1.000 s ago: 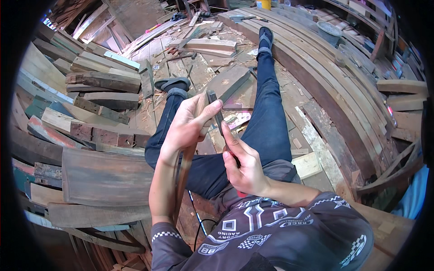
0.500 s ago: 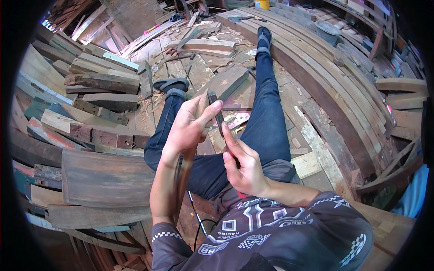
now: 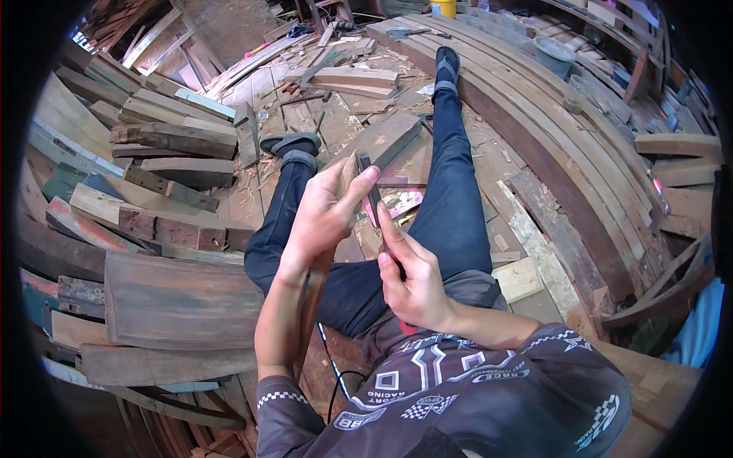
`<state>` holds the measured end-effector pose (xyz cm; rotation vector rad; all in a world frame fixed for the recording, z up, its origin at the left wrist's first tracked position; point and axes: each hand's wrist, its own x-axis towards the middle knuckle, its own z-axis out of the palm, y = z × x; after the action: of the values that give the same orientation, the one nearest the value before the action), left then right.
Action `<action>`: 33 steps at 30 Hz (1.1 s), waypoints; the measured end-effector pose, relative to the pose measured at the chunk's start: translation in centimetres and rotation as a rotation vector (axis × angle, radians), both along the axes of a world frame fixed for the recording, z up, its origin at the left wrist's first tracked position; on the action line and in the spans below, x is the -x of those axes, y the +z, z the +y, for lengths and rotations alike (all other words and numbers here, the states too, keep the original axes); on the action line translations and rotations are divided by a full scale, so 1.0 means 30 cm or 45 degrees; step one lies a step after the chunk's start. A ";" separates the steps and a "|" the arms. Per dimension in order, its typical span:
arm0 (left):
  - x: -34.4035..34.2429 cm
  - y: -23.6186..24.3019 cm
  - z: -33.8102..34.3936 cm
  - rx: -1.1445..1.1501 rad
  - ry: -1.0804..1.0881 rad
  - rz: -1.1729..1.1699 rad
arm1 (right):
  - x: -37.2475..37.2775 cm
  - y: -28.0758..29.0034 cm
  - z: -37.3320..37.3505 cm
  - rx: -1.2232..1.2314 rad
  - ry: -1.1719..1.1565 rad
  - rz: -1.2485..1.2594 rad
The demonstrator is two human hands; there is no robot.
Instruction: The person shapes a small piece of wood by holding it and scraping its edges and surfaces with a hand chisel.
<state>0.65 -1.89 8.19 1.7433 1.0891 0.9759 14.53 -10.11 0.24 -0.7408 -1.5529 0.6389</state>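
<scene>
My left hand is closed around a narrow wooden strip, whose pale tip shows above the fingers and whose lower length runs down beside my forearm. In my right hand is a dark flat-bladed tool, its blade pointing up and away from me. The right index finger lies along the blade's lower part. My left thumb reaches across to the blade near its upper end. The tool's grip is mostly covered by my right fingers, so its exact kind is unclear. Both hands are above my lap, between my outstretched legs.
A thick wooden block lies ahead on the floor among shavings and offcuts. Stacked planks and beams fill the left side. Long curved-looking boards line the right. A grey bucket and a yellow bucket stand farther back.
The tool's blade has shifted slightly right and turned, with a wider gap between it and the wooden strip's tip. Both hands have otherwise barely moved.
</scene>
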 end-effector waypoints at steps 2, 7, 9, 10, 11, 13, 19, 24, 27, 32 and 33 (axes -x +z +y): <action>0.000 0.003 0.000 -0.014 -0.010 -0.001 | -0.001 0.001 0.001 -0.090 -0.052 -0.018; 0.012 -0.026 0.021 -0.173 -0.007 0.075 | -0.009 0.007 -0.012 -0.020 0.020 0.002; 0.017 -0.032 0.022 -0.207 0.010 0.141 | -0.011 0.011 -0.019 0.033 0.046 0.015; 0.013 -0.029 0.016 -0.206 0.010 0.142 | -0.012 0.013 -0.022 0.083 0.072 0.028; 0.002 -0.019 0.007 -0.133 0.029 0.079 | -0.012 0.012 -0.019 0.085 0.071 0.029; -0.003 -0.006 0.000 -0.059 0.046 0.016 | -0.009 0.013 -0.008 0.054 0.030 -0.025; 0.004 0.004 0.000 0.293 -0.012 -0.189 | -0.007 0.026 0.002 0.090 0.017 0.008; 0.014 -0.056 0.038 0.029 -0.046 -0.086 | -0.013 0.021 0.006 0.207 0.059 0.040; 0.014 -0.056 0.038 -0.015 -0.092 -0.144 | -0.016 0.023 -0.002 0.373 0.112 0.096; 0.046 -0.016 0.026 0.381 -0.025 -0.247 | -0.026 -0.007 0.011 0.360 0.096 0.147; 0.048 -0.014 0.022 0.379 -0.021 -0.249 | -0.028 -0.013 0.012 0.359 0.089 0.129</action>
<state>-0.80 -1.22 7.77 1.3851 1.0333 0.9025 15.37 -9.75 -0.16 -0.8530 -1.4163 0.9467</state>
